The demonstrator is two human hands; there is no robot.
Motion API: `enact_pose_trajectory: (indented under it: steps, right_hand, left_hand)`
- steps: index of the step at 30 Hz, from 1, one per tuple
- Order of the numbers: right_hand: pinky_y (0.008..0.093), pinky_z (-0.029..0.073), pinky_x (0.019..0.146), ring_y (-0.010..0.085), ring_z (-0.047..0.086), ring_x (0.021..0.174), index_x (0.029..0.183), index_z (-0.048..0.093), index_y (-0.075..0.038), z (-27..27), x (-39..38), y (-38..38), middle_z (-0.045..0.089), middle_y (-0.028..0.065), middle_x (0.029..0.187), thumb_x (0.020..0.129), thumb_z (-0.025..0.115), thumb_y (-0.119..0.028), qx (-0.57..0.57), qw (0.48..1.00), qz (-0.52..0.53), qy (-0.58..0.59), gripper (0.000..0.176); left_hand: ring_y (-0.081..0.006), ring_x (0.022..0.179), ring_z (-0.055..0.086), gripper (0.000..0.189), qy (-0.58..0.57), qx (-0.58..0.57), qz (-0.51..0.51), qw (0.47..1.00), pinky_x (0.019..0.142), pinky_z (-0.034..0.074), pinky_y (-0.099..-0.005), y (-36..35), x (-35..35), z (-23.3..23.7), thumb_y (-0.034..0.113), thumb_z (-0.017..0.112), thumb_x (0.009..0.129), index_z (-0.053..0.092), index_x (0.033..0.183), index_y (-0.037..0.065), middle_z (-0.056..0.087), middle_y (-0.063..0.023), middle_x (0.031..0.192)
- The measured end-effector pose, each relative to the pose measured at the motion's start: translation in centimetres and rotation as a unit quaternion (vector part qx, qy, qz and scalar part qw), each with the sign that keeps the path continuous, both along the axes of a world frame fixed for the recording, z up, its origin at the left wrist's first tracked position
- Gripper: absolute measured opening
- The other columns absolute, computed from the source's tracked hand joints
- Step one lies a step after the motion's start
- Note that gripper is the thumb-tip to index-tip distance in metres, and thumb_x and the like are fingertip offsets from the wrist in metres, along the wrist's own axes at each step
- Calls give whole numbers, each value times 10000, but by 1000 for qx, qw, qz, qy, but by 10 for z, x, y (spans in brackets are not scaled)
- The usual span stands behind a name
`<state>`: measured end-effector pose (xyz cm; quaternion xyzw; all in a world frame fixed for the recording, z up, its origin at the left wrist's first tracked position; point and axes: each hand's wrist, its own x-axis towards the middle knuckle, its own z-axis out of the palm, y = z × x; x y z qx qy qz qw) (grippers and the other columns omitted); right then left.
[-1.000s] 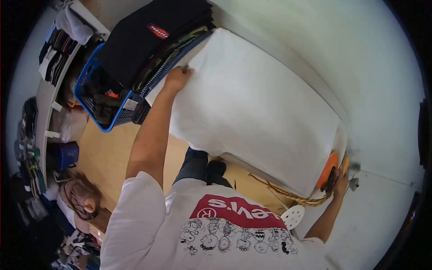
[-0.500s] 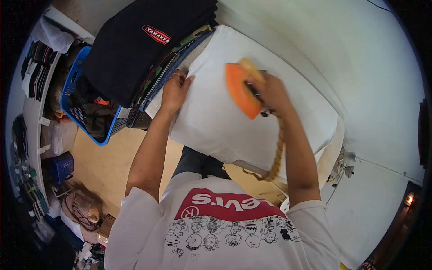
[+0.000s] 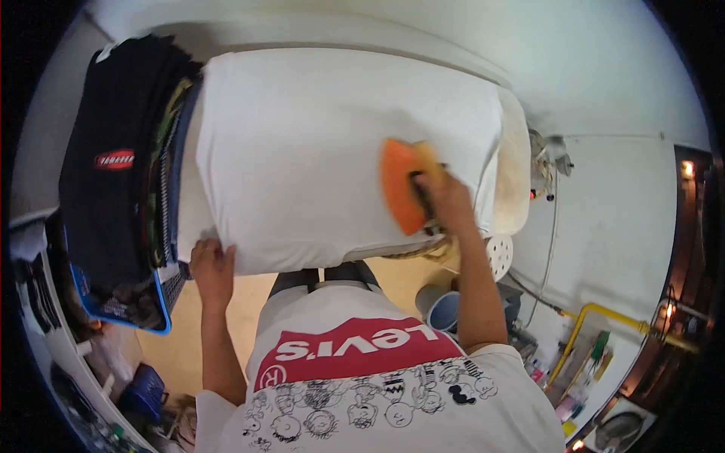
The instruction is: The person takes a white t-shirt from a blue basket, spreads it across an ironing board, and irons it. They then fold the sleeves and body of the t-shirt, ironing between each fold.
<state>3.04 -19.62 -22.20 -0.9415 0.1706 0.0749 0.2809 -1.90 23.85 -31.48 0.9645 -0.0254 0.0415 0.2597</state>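
Observation:
A white cloth (image 3: 325,143) lies spread over a padded board (image 3: 515,174). My right hand (image 3: 447,202) is closed round the handle of an orange iron (image 3: 400,185), which is over the right part of the cloth and slightly blurred. A cord wrapped in tan material (image 3: 434,251) hangs from the iron's rear along the near edge. My left hand (image 3: 213,270) is at the cloth's near left corner, thumb against its edge, with the fingers bent; whether they pinch the fabric is unclear.
Folded dark clothes (image 3: 113,166) are stacked on the left, above a blue basket (image 3: 162,306). A grey bucket (image 3: 438,308) and a white perforated stool (image 3: 499,257) stand below the board. A yellow pipe (image 3: 604,311) runs along the right wall.
The view has turned, so the board looks level. My left hand has moved down the cloth's left edge to its near corner. The iron is nearer the cloth's right and near edges.

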Motion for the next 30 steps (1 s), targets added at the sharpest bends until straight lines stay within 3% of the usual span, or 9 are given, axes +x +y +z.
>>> enact_pose_trajectory:
  steps: [3,5,9,14,17,20,23,27,30]
  right_hand:
    - [384,401,440,194,529,477,917,640,20,-18,-41,-149,567,124,577,913,545,-563,-85,984,-136,-81,590]
    - [279,305,363,102,388,401,957,625,-52,-19,-64,-232,421,-23,565,861,599,-613,48,947,-317,6,570]
    - [251,292,354,79,354,383,995,625,-49,-13,-87,-268,379,-51,530,861,610,-604,144,919,-366,-29,571]
    - [279,378,464,106,471,493,1055,659,15,-2,-67,-158,527,-4,615,897,619,-511,94,979,-178,12,550]
    - [310,444,561,162,561,583,1093,647,47,5,-37,-133,600,59,664,884,636,-506,72,988,-128,46,591]
    - [342,489,630,207,621,650,1106,645,43,12,-23,-96,641,128,698,883,632,-505,55,991,-77,90,592]
    - [445,522,763,392,655,880,1201,604,-44,5,-36,-43,672,218,955,845,625,-574,28,989,63,130,639]
    - [457,541,749,362,678,843,1168,623,-112,16,-33,43,690,181,871,838,587,-612,27,966,221,128,600]
    - [463,538,758,349,681,848,1145,626,-103,10,6,60,693,183,884,837,594,-597,22,966,232,112,583]
  left_hand:
    - [-315,736,511,185,87,-94,22,992,670,404,-417,13,0,4,62,686,814,521,833,-19,522,-148,815]
    - [-310,743,516,176,99,-91,22,991,673,409,-414,16,-2,-1,52,681,817,526,855,-22,523,-153,818]
    - [-328,919,516,262,-23,11,23,999,817,392,-440,-24,-5,1,169,742,779,561,892,17,540,-149,946]
    - [-308,1023,502,246,39,-44,-272,960,935,329,-460,-140,-7,25,219,763,724,621,867,78,557,-104,1025]
    - [-271,995,515,182,83,-2,-328,941,925,333,-440,-149,-9,11,177,741,728,638,848,85,569,-69,989]
    - [-257,970,522,171,101,2,-331,938,917,334,-437,-138,-9,24,149,730,721,645,857,89,574,-54,956]
    - [-258,984,522,188,82,20,-330,940,919,332,-435,-135,-12,28,151,739,714,650,869,94,574,-59,955]
    - [-273,999,522,200,79,-7,-320,944,919,334,-445,-127,-6,34,144,737,717,648,890,98,575,-67,954]
    - [-306,1015,522,218,-4,4,-180,984,926,339,-458,-101,20,29,123,728,729,633,925,108,577,-93,979]
